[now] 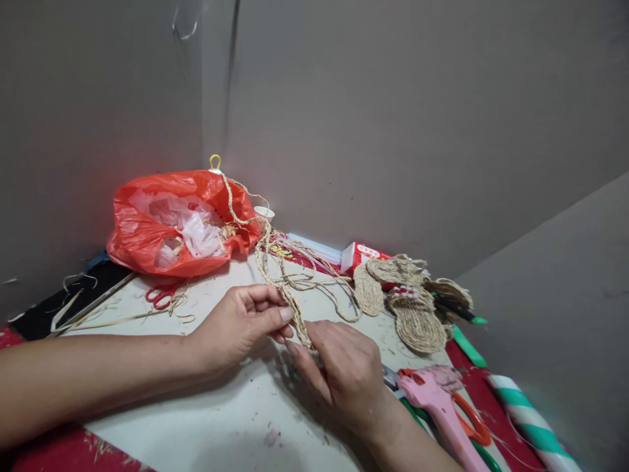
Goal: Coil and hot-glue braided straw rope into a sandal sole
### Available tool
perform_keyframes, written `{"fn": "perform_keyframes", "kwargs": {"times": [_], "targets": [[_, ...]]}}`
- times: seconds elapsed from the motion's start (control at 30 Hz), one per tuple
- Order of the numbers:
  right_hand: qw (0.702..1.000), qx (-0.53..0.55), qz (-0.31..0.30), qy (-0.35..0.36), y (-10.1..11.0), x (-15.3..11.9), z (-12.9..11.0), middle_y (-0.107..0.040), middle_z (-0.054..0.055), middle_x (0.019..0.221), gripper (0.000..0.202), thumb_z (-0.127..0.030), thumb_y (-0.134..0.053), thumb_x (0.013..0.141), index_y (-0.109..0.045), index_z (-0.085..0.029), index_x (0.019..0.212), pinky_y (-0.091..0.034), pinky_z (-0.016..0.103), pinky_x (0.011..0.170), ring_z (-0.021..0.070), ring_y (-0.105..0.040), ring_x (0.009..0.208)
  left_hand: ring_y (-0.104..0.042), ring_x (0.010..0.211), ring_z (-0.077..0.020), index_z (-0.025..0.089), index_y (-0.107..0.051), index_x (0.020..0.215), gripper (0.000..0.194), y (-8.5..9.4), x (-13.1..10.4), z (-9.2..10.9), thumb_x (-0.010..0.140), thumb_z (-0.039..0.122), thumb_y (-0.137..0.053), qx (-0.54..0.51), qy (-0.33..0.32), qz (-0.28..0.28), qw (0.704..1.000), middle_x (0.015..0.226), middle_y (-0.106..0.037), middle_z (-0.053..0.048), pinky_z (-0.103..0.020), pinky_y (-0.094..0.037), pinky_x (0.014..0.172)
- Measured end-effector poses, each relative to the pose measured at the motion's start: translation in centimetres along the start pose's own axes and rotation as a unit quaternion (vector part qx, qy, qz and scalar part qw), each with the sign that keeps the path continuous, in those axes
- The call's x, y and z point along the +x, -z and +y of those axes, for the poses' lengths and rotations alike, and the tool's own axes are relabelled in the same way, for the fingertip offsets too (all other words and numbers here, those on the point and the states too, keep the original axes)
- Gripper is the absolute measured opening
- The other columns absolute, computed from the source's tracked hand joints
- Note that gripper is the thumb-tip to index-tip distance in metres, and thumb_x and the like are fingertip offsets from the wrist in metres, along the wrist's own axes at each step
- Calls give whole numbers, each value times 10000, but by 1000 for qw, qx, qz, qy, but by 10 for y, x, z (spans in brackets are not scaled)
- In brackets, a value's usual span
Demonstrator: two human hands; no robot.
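Note:
Between my hands runs a flat braided straw cord, its lower end at the fingers of my right hand. My left hand pinches the braid from the left, thumb on top and fingers curled behind. The right hand's fingers close on the lower end from the right; its thumb stretches below the braid and part of the grip is hidden. Thinner straw braids trail loosely beyond the hands, over to small coiled straw soles at the right.
An open red plastic bag stands back left, with red-handled scissors before it. A paper cup and red-white box stand along the wall. A pink glue gun and orange-handled scissors lie beside my right forearm.

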State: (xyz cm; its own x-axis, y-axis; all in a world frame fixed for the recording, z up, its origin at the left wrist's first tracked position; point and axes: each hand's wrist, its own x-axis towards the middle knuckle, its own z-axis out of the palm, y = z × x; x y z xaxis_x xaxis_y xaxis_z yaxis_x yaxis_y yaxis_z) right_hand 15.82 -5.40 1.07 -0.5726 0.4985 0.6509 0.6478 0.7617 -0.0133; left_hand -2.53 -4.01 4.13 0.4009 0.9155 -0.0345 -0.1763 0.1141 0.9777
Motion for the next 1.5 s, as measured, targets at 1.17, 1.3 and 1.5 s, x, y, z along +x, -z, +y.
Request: {"fn": "perform_keyframes", "kwargs": {"times": [1.17,1.3,1.5], "targets": [[787,431,3,-442,25,19,15,-581,-22,660,234,-385,-723,734,-666,-177,825,-403,230,529,105,-487,563,-537,594,-98,122,-645,779,220,15,8,-2,815,339,-639,111,7,-4,994,719,-654,-28,-224,-424,572],[827,365,-66,-424,44,19,25,-503,-42,635,147,-325,-632,793,-630,-180,812,-335,228,512,97,-413,554,-515,596,-100,144,-587,692,270,23,7,4,871,345,-561,223,-150,94,959,634,-587,5,-225,-429,595],[821,355,-241,-376,56,24,15,-472,-46,635,65,-226,-548,801,-597,-190,779,-304,219,507,96,-387,567,-607,987,-173,146,-630,1088,267,19,1,-1,850,264,-600,356,-221,-14,908,1077,-671,-79,-283,-469,877]]}}
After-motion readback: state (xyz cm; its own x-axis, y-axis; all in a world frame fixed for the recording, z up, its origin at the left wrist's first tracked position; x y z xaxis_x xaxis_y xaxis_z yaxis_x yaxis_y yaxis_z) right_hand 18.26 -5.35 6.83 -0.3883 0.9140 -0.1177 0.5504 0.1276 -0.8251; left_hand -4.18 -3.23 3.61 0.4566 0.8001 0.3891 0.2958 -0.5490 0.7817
